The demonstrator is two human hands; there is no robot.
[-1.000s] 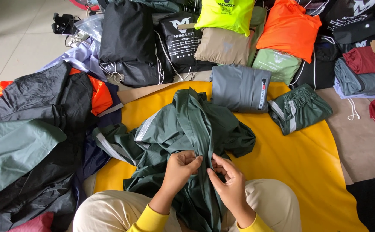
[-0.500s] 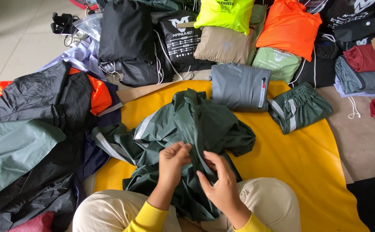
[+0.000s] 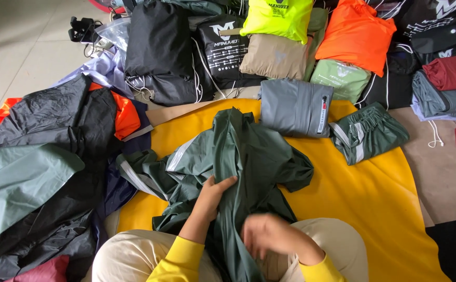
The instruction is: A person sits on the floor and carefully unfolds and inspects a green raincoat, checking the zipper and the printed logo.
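My left hand (image 3: 215, 192) grips the green jacket (image 3: 238, 156), which runs far from my lap; my blurred right hand (image 3: 264, 235) rests nearer, its grip unclear.

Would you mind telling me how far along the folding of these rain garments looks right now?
Done: a grey folded jacket and folded green trousers lie on the yellow sheet. In hand: the left hand grips the dark green jacket, still spread and crumpled; the right hand, blurred, rests on it. Left: loose black and grey-green garments heaped beside the sheet.
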